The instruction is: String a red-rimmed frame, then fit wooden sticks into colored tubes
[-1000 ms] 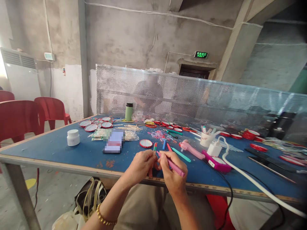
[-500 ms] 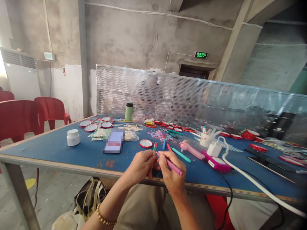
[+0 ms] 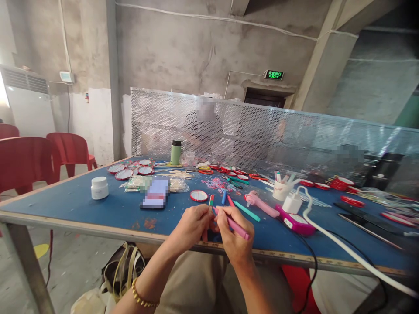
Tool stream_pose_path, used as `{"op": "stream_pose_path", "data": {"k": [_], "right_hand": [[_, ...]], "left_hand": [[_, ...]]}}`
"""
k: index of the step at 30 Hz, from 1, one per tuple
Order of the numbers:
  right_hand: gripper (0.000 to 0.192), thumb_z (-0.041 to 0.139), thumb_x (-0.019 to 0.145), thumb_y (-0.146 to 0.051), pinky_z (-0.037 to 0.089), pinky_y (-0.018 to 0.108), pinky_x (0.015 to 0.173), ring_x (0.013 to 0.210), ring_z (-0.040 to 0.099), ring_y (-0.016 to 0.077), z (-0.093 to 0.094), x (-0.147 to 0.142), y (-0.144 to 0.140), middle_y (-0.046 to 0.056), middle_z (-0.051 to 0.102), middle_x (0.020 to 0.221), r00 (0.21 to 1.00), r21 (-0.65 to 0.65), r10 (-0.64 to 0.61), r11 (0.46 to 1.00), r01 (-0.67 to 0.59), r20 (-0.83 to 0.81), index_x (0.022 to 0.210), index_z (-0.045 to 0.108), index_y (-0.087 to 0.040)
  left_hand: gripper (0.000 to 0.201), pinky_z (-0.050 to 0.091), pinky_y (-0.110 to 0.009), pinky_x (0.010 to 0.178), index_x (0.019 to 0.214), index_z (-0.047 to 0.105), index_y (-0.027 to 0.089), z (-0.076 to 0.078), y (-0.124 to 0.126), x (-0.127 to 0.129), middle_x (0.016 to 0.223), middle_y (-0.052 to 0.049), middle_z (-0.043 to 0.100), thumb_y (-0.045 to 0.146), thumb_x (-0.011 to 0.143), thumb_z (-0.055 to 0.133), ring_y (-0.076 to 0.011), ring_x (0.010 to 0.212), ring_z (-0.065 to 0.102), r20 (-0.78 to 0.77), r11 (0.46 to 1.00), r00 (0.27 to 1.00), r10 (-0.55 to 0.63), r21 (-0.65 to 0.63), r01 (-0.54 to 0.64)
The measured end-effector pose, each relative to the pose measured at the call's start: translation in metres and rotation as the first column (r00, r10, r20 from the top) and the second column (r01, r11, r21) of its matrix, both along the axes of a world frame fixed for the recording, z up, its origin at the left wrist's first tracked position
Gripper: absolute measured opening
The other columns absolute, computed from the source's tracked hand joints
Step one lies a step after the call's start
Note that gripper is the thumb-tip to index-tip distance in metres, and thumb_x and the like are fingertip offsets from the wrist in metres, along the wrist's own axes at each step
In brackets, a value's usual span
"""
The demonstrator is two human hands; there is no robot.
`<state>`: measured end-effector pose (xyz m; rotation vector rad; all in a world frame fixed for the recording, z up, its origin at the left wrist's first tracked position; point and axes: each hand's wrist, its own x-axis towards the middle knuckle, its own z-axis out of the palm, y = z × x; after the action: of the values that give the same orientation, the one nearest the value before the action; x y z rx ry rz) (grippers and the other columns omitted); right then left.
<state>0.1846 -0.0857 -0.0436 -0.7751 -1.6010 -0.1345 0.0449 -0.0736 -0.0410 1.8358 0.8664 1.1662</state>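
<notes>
Pink plastic marker pen (image 3: 233,224) is what I see in my right hand (image 3: 235,237), its long axis slanting from upper left to lower right: the tip end points up-left toward the other hand, the tail end sticks out past my knuckles to the right. My right fingers are curled round its barrel in a writing grip, thumb and forefinger pinched near the tip. My left hand (image 3: 191,227) is closed on a thin flat stick painted red and green (image 3: 210,205), which stands nearly upright, tilted slightly right, its coloured end poking above my fingertips and its lower end showing below the hand near the table edge. The pen tip sits right at the stick, just where the fingers of the two hands meet; whether it actually touches I cannot tell. Both hands hover over the near edge of the blue-topped work table (image 3: 81,200). Just beyond them lie a round red-rimmed disc (image 3: 199,196), a teal marker (image 3: 247,211) and a pink glue gun (image 3: 262,205); a magenta power adapter (image 3: 295,221) with a white cable (image 3: 343,250) lies to the right. A white lidded jar (image 3: 99,187) stands well apart on the left
</notes>
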Motion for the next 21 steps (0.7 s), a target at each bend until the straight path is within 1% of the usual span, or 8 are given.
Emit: {"op": "stream_pose_path", "data": {"k": [4,11,21], "right_hand": [[0.017,0.055,0.094,-0.021,0.049,0.021,0.056,0.052,0.062,0.0109,-0.0007,0.0001,0.0005,-0.001,0.066,0.065,0.999,0.005,0.002,1.0,-0.001,-0.04,0.08,0.063,-0.018],[0.016,0.054,0.094,-0.02,0.05,0.022,0.057,0.055,0.063,0.0115,0.0001,-0.0003,0.0011,0.0,0.068,0.067,1.0,0.018,0.004,1.0,-0.004,-0.005,0.083,0.065,-0.018],[0.017,0.053,0.094,-0.02,0.05,0.022,0.056,0.054,0.062,0.0121,0.0026,-0.0005,-0.0006,0.0,0.067,0.065,1.0,0.019,-0.007,1.0,0.007,0.021,0.082,0.065,-0.018]], "left_hand": [[0.038,0.034,-0.016,0.041,0.07,0.054,0.017,-0.0008,0.0006,-0.0003,0.062,0.002,0.06,0.042,0.096,0.04,-0.0069,0.042,0.052,-0.002,1.0,1.0,0.001,0.005,-0.001],[0.038,0.035,-0.016,0.042,0.071,0.053,0.018,-0.0015,0.0003,0.0003,0.063,0.002,0.061,0.043,0.096,0.04,-0.0065,0.041,0.049,-0.01,1.0,1.0,0.005,0.007,-0.005],[0.038,0.035,-0.016,0.042,0.071,0.053,0.018,-0.0001,-0.0004,-0.0006,0.062,0.002,0.06,0.042,0.096,0.04,-0.0063,0.041,0.049,-0.006,1.0,1.0,0.003,0.019,-0.003]]}}
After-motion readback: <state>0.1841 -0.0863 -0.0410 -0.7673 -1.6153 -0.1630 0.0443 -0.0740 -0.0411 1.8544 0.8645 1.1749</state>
